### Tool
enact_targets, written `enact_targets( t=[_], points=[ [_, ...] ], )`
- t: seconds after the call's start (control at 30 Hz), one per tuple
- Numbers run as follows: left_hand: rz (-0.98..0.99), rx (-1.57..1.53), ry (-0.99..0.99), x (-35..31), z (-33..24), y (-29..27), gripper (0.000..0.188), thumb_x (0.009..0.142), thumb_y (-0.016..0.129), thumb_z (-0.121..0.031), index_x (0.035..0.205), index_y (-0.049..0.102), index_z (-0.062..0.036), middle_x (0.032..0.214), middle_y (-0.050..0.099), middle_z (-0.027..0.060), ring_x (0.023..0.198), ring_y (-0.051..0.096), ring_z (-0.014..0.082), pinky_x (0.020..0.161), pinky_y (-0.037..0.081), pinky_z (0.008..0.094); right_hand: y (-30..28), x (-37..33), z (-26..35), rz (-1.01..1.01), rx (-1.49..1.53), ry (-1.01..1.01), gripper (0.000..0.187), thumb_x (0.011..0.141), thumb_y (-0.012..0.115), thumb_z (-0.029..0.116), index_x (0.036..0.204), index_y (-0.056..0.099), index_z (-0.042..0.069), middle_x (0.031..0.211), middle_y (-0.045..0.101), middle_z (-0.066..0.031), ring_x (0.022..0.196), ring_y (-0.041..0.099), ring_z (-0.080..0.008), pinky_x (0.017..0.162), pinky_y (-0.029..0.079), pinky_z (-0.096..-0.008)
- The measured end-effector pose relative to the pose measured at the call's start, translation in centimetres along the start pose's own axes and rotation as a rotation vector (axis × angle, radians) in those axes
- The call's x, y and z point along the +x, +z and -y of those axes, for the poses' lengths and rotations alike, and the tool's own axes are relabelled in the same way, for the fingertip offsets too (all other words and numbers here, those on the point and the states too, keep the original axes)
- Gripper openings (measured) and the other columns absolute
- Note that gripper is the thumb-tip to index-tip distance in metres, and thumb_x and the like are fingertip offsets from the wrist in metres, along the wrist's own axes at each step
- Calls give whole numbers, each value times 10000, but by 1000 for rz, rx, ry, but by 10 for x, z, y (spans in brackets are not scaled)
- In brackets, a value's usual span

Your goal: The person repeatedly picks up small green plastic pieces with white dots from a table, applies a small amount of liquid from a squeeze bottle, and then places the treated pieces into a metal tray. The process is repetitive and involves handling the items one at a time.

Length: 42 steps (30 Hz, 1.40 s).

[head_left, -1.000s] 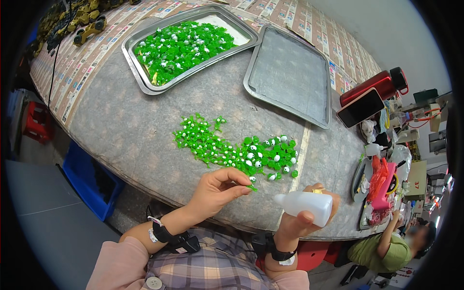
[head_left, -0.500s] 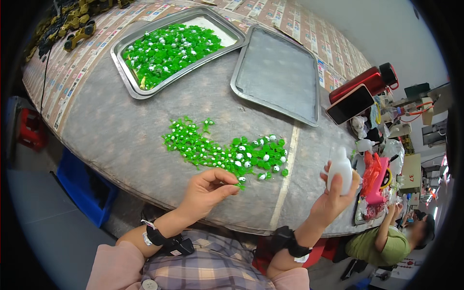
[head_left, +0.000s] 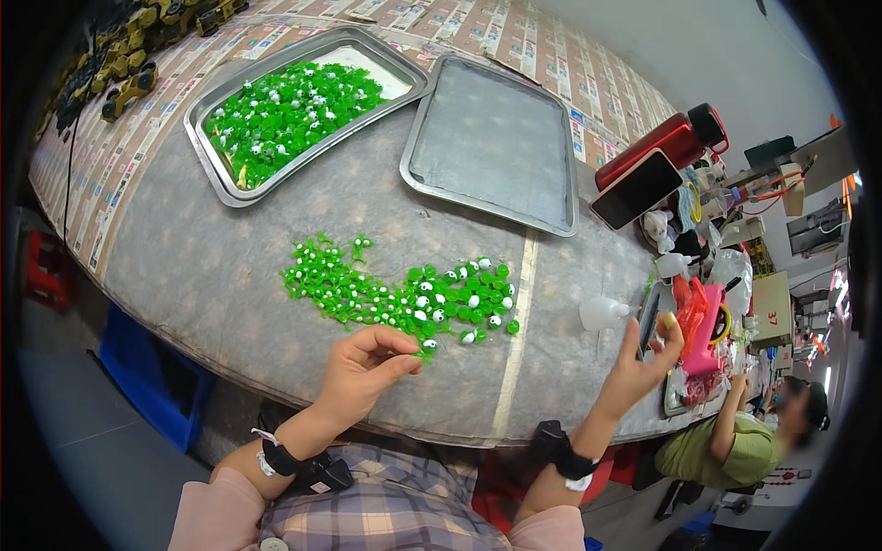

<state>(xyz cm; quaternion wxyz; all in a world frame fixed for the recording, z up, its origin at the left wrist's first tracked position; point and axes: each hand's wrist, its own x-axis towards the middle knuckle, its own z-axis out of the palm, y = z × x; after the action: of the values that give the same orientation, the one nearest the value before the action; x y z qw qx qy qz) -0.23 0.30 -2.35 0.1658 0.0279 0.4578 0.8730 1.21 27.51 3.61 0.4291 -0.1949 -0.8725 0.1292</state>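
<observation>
My left hand [head_left: 363, 369] is closed in a pinch on a small green plastic piece [head_left: 424, 357] near the front edge of the table. A white-and-black eye-like ball shows close to its fingertips. Just beyond lies a loose pile of small green pieces with white tips [head_left: 335, 285], merging on its right into round green pieces with white balls [head_left: 473, 301]. My right hand [head_left: 638, 372] is raised with thumb and fingers apart, holding nothing. A white squeeze bottle [head_left: 602, 313] lies on its side on the table beside that thumb, its narrow end toward the right.
At the back left a metal tray [head_left: 266, 188] holds many green pieces; another metal tray [head_left: 501, 138] overlaps its corner. On the right stand a red bottle [head_left: 648, 147], a phone [head_left: 636, 188] and a pink container [head_left: 706, 331]. A co-worker in green [head_left: 721, 450] sits at the far right.
My right hand has let go of the white squeeze bottle, which now lies on the table, and its fingers have spread. My left hand keeps its pinch. The whole view has shifted slightly.
</observation>
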Motion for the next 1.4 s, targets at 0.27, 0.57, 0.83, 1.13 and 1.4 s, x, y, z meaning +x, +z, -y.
enact_targets(
  t=[0.27,0.57,0.83,1.13,1.4],
  points=[
    [7,3,5,-1,1,0,119,719,568,29,829,540,-7,817,555,55,736,542,109,667,461,231,25,-26,35,912,273,81,271,610,692,124,803,536,15,540,474,-31,487,444,-117,455,363,-242],
    [-19,23,-102,-2,-6,5,103,739,562,-8,840,542,-8,785,563,44,713,544,101,653,447,211,-3,-43,47,842,1018,482,177,693,588,-12,852,511,-15,783,572,-81,720,546,-134,647,424,-226],
    [47,-11,-216,-1,-15,9,90,747,563,-33,830,544,-4,784,567,54,706,550,106,645,448,216,1,-80,88,894,1368,679,197,714,556,-54,897,502,-5,857,586,-139,779,571,-163,696,448,-240],
    [51,-31,-215,-2,-14,7,91,750,567,-45,829,556,-2,765,574,43,701,549,91,648,448,200,3,-89,96,878,1295,675,218,699,577,-63,896,512,1,864,574,-81,777,560,-126,669,450,-214],
    [110,470,-16,-3,-26,8,80,730,581,-44,801,571,-9,773,577,47,714,545,99,624,442,209,1,-86,97,978,1243,645,228,696,581,-63,910,515,-16,855,570,-81,784,559,-130,681,453,-218]
  ],
)
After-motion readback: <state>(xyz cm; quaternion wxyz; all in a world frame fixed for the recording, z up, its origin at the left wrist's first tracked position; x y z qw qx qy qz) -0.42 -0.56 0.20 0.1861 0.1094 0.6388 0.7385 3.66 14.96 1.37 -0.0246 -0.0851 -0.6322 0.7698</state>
